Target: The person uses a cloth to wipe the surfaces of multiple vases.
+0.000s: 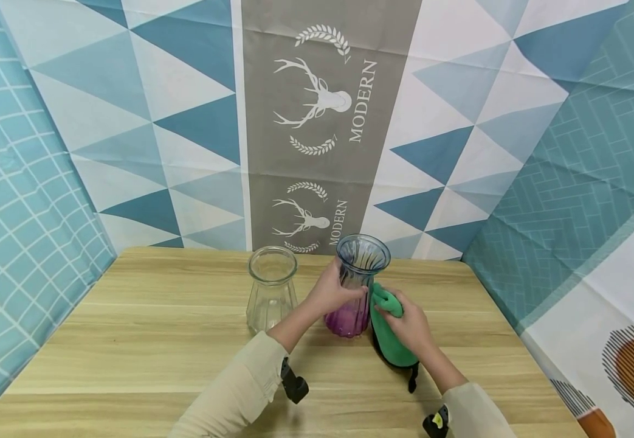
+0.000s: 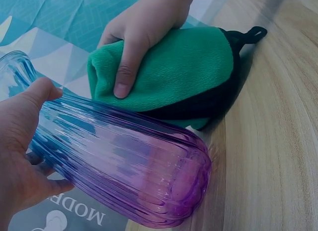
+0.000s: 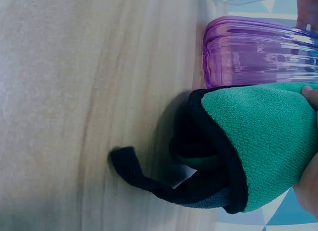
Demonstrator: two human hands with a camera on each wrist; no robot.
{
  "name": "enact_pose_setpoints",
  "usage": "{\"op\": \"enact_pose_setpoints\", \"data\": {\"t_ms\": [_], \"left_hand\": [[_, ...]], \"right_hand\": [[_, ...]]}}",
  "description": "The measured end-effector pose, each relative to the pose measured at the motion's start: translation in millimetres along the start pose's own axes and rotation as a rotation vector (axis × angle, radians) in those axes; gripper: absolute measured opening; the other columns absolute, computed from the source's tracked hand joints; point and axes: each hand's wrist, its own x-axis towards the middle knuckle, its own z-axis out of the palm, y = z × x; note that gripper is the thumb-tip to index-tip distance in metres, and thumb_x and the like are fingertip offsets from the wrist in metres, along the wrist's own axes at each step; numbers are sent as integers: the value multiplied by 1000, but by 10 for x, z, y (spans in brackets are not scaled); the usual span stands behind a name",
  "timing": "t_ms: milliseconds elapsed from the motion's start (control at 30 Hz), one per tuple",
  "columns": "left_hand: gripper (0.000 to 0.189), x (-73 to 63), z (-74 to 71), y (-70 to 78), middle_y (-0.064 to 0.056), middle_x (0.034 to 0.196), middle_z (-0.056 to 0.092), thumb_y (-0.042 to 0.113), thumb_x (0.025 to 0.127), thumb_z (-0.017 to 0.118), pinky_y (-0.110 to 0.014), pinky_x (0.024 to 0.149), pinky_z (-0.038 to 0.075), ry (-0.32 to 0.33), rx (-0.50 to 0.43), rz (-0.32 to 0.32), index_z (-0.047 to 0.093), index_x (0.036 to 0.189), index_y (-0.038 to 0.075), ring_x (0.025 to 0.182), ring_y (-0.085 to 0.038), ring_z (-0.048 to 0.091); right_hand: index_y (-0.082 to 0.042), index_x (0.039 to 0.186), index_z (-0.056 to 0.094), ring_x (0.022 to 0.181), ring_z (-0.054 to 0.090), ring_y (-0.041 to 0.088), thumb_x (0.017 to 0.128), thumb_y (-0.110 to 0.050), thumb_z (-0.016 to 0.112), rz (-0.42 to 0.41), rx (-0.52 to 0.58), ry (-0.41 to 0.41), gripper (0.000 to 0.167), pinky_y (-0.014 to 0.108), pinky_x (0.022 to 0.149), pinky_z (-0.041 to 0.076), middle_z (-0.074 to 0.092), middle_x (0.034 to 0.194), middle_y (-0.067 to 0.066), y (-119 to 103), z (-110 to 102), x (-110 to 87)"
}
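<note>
A ribbed glass vase (image 1: 349,316), blue at the rim and purple at the base, stands upright on the table. My left hand (image 1: 335,289) grips it around the neck, thumb on the near side. In my right hand (image 1: 408,320) is a green cleaning cloth (image 2: 194,62) with black edging and a black hanging loop (image 3: 144,181). The thumb presses into the folded cloth, which lies against the vase's right side. In the right wrist view the vase's purple base (image 3: 238,52) shows beside the cloth, while most of the right hand is out of frame.
A clear glass vase (image 1: 272,298) stands on the wooden table (image 1: 147,340), left of the coloured one and close to my left forearm. Behind the table's back edge hangs a patterned curtain (image 1: 196,121), with tiled-pattern cloth on the left side (image 1: 10,201).
</note>
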Motion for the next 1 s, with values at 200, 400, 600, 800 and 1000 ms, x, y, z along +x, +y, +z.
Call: {"op": "enact_pose_setpoints", "data": {"t_ms": [200, 400, 600, 800, 1000], "left_hand": [[77, -1, 1, 14, -13, 133, 52, 21, 74, 76, -42, 108, 37, -1, 8, -8, 35, 139, 11, 126, -27, 48], [77, 1, 2, 18, -13, 132, 52, 19, 74, 76, -41, 108, 37, -2, 0, -19, 35, 139, 11, 126, -27, 48], [78, 3, 0, 8, -14, 134, 51, 19, 74, 76, -41, 109, 36, -4, -3, -13, 34, 140, 11, 127, -27, 46], [76, -2, -18, 12, -14, 132, 52, 19, 74, 75, -42, 108, 37, -18, 9, 6, 36, 138, 10, 125, -28, 48], [74, -11, -22, 33, -14, 131, 53, 19, 74, 75, -42, 107, 38, -32, -1, 3, 37, 137, 9, 124, -28, 50]], "right_hand": [[-10, 124, 59, 103, 63, 34, 81, -13, 72, -3, -2, 3, 45, 49, 80, 53, 64, 119, 17, 27, 7, -17], [-11, 123, 59, 101, 64, 34, 81, -14, 72, 7, 14, 21, 44, 48, 77, 53, 65, 117, 17, -22, -22, 12], [-11, 122, 59, 101, 64, 31, 82, -14, 72, 1, 53, 81, 42, 45, 78, 54, 66, 116, 15, -109, -58, 87], [-9, 123, 59, 102, 64, 31, 81, -14, 73, -27, 66, 144, 44, 45, 80, 54, 66, 116, 16, -192, -90, 134], [-8, 121, 60, 100, 65, 31, 80, -11, 73, -62, 58, 192, 43, 46, 78, 54, 67, 114, 16, -227, -103, 149]]}}
